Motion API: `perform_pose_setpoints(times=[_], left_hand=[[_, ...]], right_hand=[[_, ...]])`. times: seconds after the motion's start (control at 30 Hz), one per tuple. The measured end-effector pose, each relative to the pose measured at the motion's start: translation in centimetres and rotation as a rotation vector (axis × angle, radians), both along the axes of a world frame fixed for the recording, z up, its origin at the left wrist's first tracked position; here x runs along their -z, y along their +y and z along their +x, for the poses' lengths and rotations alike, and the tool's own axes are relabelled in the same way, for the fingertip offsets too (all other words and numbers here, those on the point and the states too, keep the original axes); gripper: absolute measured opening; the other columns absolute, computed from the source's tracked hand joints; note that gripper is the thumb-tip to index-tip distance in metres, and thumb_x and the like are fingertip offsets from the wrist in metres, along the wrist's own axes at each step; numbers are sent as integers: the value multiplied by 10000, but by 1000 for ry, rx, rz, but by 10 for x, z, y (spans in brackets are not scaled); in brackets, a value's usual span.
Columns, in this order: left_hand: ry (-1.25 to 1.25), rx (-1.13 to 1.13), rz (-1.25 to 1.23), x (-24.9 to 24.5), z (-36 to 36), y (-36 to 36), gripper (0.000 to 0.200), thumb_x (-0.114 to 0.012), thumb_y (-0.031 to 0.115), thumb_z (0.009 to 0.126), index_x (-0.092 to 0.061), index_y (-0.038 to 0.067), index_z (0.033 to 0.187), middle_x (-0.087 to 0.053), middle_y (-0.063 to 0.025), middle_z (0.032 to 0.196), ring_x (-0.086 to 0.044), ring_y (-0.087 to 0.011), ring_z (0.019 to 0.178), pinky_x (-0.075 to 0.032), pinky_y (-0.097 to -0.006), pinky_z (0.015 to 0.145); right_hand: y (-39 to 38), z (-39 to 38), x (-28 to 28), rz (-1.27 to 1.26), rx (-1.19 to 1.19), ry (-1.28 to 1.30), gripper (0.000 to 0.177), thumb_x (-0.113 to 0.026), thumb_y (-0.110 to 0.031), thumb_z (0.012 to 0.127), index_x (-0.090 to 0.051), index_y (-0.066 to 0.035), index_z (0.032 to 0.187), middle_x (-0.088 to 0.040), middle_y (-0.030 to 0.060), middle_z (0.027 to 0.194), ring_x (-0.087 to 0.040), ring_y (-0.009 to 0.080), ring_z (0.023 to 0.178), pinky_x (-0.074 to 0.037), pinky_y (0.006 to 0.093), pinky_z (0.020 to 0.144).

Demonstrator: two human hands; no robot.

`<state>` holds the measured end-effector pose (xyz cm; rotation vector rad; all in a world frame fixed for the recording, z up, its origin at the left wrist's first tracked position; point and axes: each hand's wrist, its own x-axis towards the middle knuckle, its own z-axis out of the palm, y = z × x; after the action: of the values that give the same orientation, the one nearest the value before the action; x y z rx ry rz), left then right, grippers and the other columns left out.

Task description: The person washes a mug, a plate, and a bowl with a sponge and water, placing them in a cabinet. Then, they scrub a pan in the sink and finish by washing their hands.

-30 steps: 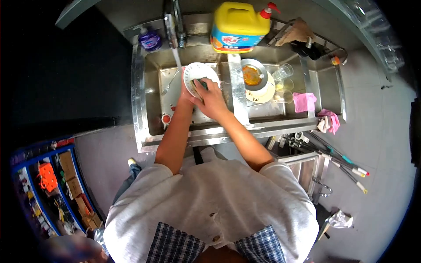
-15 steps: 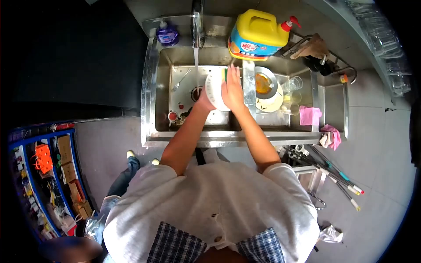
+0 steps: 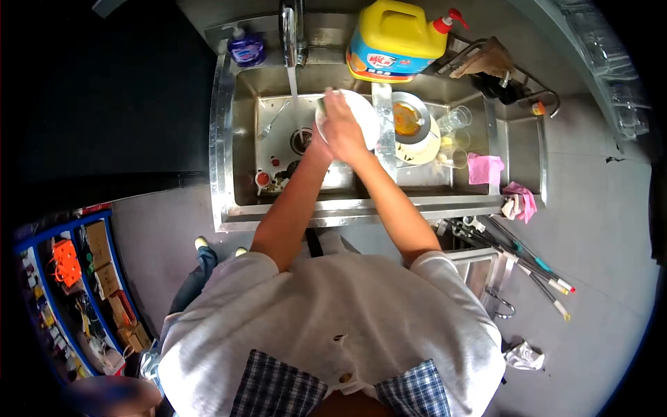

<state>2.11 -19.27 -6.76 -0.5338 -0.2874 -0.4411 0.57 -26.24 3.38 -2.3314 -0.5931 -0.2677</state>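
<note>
Over the left sink basin point(image 3: 243, 149), my left hand point(image 3: 319, 147) grips a white plate point(image 3: 366, 119) by its near-left edge; its fingers are mostly hidden. My right hand point(image 3: 342, 131) lies across the plate's face with fingers stretched out, pressing a sponge against it. Only a small green edge of the sponge point(image 3: 322, 105) shows beside the fingers. Water runs from the faucet point(image 3: 288, 42) just left of the plate. Below are a fork point(image 3: 274, 119), the drain point(image 3: 301, 141) and a small white cup with red inside point(image 3: 262, 179).
The right basin holds a metal bowl with orange residue point(image 3: 406, 119), a pale plate point(image 3: 421, 151) and several clear glasses point(image 3: 455, 118). Behind stand a yellow detergent jug point(image 3: 399, 42) and a purple soap bottle point(image 3: 246, 48). Pink cloths point(image 3: 485, 169) hang at right. Another person's leg point(image 3: 194, 278) shows at left.
My right hand has swept left across the plate, taking the sponge to its left edge. The plate's face has turned more upward. The whole view has shifted slightly.
</note>
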Motion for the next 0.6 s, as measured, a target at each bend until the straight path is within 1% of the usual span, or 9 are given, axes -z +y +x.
perform_pose_setpoints(times=[0.07,0.1,0.13,0.2,0.23,0.33,0.47,0.53,0.6], left_hand=[[144,-162,722,46,-4,18,565,-312,478,946,-371,138,1394,-447,-80,1374,-427,-285,1258,-324,-455,1060],[-229,-62,430,30,9,26,563,-293,442,959,-315,136,1430,-371,-109,1434,-358,-310,1318,-304,-492,1076],[131,55,611,-13,0,32,534,-301,406,960,-385,91,1383,-433,-135,1389,-419,-317,1276,-341,-498,1059],[174,174,524,-33,5,25,515,-304,392,960,-438,67,1337,-481,-147,1347,-470,-312,1233,-374,-491,1040],[227,131,772,-50,0,15,487,-303,364,967,-429,90,1348,-513,-107,1319,-479,-273,1227,-364,-440,1044],[176,5,951,-77,2,-9,464,-277,343,981,-401,120,1368,-469,-80,1363,-443,-261,1252,-328,-432,1061],[419,110,772,-96,-7,4,557,-265,464,959,-354,138,1402,-391,-87,1429,-358,-269,1320,-273,-447,1096],[276,140,715,-74,5,11,578,-280,487,941,-411,121,1367,-463,-108,1371,-434,-292,1267,-329,-476,1066],[271,105,700,-75,-2,9,473,-291,344,964,-443,89,1332,-502,-117,1329,-490,-298,1213,-404,-462,1012]], right_hand=[[-9,-26,-19,-166,-261,1,542,-531,-90,808,-390,72,1306,-369,205,1403,-332,402,1308,-320,445,1063],[-23,-34,-22,-277,-256,-40,545,-535,-79,806,-381,72,1307,-394,211,1375,-338,402,1305,-326,447,1061],[-33,-31,-1,-271,-58,40,534,-513,-50,803,-381,77,1304,-404,232,1357,-317,436,1304,-313,449,1071],[-54,-7,8,-203,154,36,526,-476,-18,801,-387,78,1310,-390,252,1370,-293,465,1305,-287,448,1086],[-56,5,10,-150,219,-22,536,-457,-19,801,-374,86,1320,-378,260,1382,-287,476,1303,-268,446,1094],[-35,31,4,-89,178,-83,540,-473,-33,797,-376,98,1313,-378,261,1383,-294,463,1306,-265,444,1095],[-33,1,-29,-166,-198,-18,512,-485,-82,824,-401,68,1306,-388,227,1388,-304,432,1314,-275,445,1085],[-53,6,-26,-233,-56,26,501,-472,-93,849,-391,52,1321,-366,221,1407,-279,417,1332,-270,436,1090],[-68,17,-22,-241,41,-27,493,-469,-105,859,-393,58,1318,-370,200,1410,-270,419,1337,-246,451,1098]])
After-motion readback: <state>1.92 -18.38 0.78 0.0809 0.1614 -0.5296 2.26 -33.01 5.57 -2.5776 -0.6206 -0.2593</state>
